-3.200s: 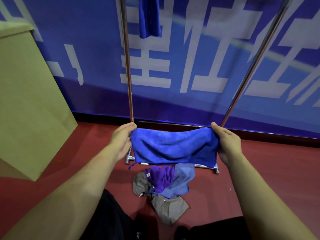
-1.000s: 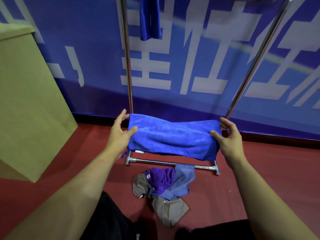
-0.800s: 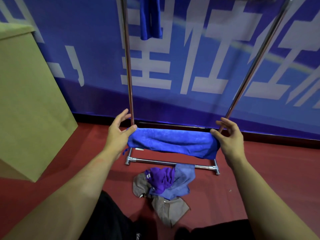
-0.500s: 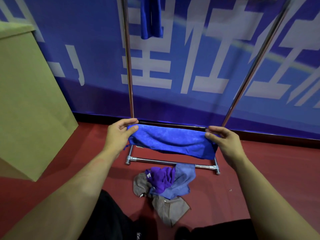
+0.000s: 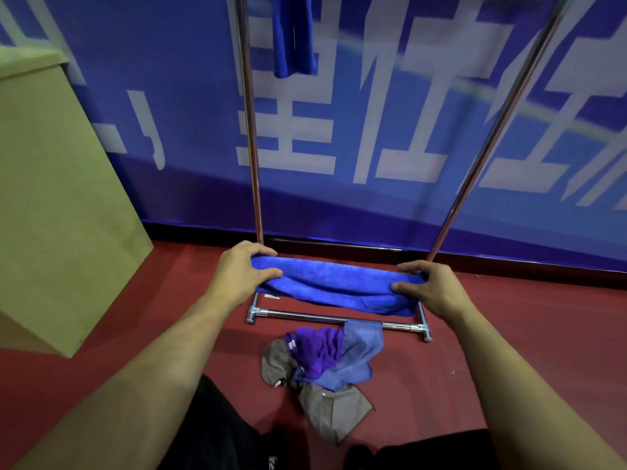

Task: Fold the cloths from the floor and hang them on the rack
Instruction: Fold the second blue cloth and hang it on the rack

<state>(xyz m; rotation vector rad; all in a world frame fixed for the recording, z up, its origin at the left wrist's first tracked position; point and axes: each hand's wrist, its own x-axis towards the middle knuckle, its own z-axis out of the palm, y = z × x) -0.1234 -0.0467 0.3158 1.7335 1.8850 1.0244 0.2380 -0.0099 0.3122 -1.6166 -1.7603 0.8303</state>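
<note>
Blue cloth (image 5: 334,286) stretched between both hands, fingers (image 5: 261,251) curled over ends.

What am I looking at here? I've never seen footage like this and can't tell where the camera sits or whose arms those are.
The camera sits on a person's head, looking forward and down, so the arms are their own. Their left hand and right hand each grip one end of a folded blue cloth. Behind it stands a metal rack with another blue cloth hanging on it. On the red floor lies a pile of cloths, purple, light blue and grey, not yet folded.
</note>
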